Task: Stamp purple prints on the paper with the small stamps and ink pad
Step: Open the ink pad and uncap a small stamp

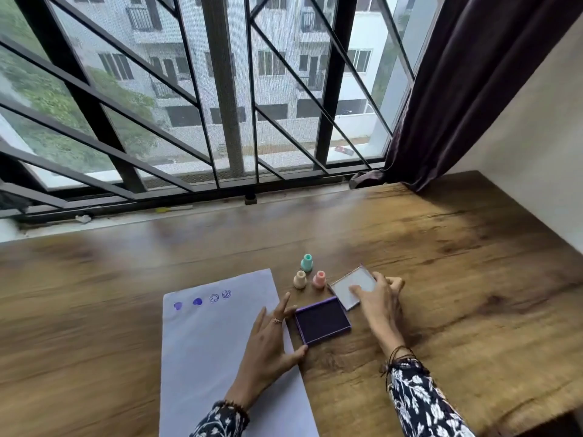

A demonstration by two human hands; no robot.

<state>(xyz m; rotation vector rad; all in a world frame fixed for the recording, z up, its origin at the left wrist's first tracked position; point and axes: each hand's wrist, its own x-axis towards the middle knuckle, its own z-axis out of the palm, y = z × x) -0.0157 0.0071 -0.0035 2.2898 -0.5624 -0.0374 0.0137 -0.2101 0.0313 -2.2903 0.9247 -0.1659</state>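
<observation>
A white paper sheet lies on the wooden table, with several purple prints along its far edge. The purple ink pad sits open just right of the paper, and its clear lid is folded back flat on the table. Three small stamps stand upright beyond the pad: teal, cream and pink. My left hand rests flat on the paper's right edge, fingers spread, thumb touching the pad's near-left corner. My right hand lies over the lid with fingers on it.
The wooden table runs to a window with black metal bars at the back. A dark curtain hangs at the right, next to a white wall. The table's right front corner is close.
</observation>
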